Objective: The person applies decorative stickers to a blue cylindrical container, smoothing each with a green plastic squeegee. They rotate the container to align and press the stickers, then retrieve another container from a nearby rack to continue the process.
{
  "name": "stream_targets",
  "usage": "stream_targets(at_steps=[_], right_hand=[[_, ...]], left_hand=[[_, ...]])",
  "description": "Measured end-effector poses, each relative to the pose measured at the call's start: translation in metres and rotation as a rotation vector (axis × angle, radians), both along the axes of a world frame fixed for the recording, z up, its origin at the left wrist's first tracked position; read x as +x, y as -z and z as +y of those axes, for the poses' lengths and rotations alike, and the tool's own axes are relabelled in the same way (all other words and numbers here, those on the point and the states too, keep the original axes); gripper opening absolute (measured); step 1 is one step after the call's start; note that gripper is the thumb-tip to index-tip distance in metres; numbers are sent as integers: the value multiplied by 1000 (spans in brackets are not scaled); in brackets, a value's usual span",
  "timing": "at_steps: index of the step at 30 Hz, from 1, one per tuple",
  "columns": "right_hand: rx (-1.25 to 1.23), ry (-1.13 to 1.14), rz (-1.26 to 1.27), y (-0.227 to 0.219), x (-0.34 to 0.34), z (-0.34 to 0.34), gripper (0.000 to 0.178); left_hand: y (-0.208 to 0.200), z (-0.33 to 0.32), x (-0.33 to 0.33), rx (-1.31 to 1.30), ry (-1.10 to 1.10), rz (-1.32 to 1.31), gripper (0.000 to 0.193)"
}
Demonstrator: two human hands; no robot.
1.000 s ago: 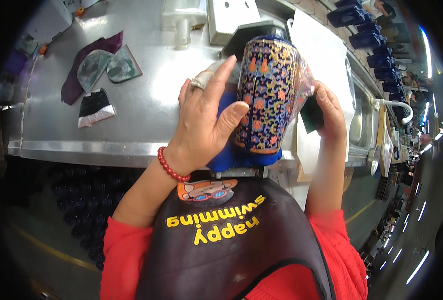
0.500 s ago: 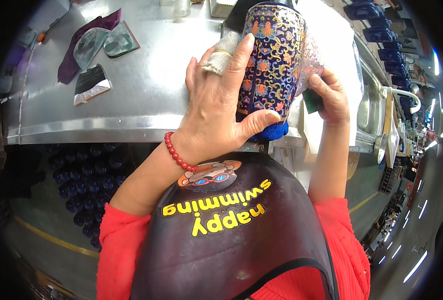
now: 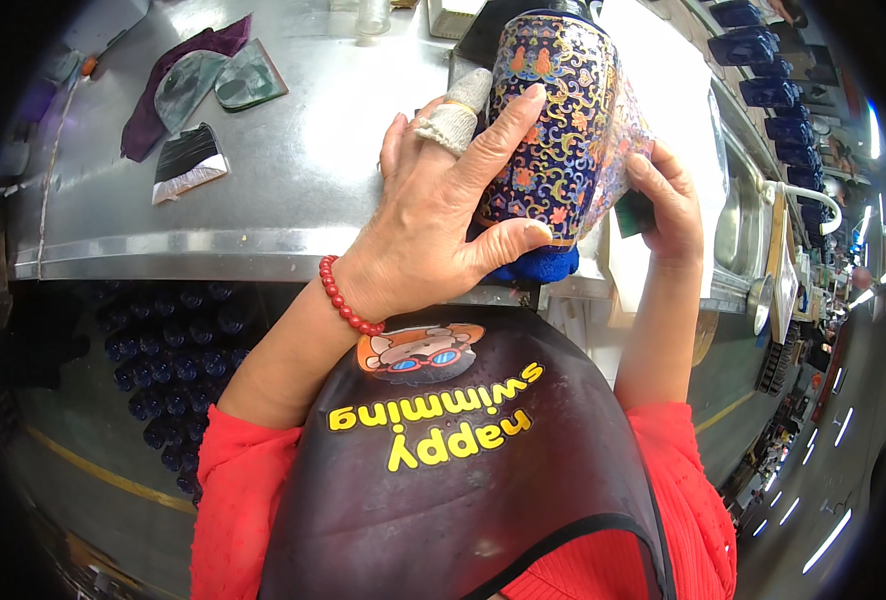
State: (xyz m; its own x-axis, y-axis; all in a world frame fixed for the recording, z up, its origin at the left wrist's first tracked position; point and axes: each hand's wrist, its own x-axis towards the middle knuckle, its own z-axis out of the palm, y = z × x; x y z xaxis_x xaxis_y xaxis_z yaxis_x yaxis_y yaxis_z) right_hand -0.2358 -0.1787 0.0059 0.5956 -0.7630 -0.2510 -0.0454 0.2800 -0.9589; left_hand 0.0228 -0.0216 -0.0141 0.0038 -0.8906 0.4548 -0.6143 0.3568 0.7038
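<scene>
A dark blue vase (image 3: 538,150) with a colourful floral pattern lies on its side over the bench edge, its near end on a bright blue cloth (image 3: 543,265). My left hand (image 3: 433,210) rests on its left side, fingers stretched out, index finger and thumb against the pattern. A grey cloth finger cover (image 3: 458,112) wraps one finger of that hand. On the right, my right hand (image 3: 671,200) pinches the edge of a thin patterned decal film (image 3: 623,140) that stands away from the vase. A dark green flat piece (image 3: 635,213) shows beneath the right fingers, partly hidden.
On the metal bench (image 3: 293,190) to the left lie a purple cloth (image 3: 143,125), greenish flat pads (image 3: 248,78) and a black-and-silver piece (image 3: 189,160). White paper (image 3: 668,70) lies to the right, beside a sink (image 3: 738,220) with a white tap (image 3: 823,195). Blue bottles (image 3: 168,365) stand below.
The left hand has shifted slightly right across the vase, its index finger further over the pattern. More of the film now hangs loose on the right, still pinched by the right hand.
</scene>
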Motion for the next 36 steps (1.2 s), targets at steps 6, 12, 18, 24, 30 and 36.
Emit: stream_targets(at_steps=[6,12,18,24,30,36], right_hand=[[-9,13,-32,1,-2,5,34],[22,-132,-219,7,-11,-1,45],[-16,-98,-134,13,-17,3,61],[5,-11,-81,10,-10,12,43],[27,26,-70,2,-3,15,36],[4,21,-81,1,-3,17,34]], left_hand=[[8,-2,5,-19,43,26,96],[9,10,6,133,49,13,118],[9,10,-8,168,-34,40,118],[8,10,-8,185,-27,52,112],[10,11,-4,195,15,71,109],[9,10,-1,183,33,120,107]])
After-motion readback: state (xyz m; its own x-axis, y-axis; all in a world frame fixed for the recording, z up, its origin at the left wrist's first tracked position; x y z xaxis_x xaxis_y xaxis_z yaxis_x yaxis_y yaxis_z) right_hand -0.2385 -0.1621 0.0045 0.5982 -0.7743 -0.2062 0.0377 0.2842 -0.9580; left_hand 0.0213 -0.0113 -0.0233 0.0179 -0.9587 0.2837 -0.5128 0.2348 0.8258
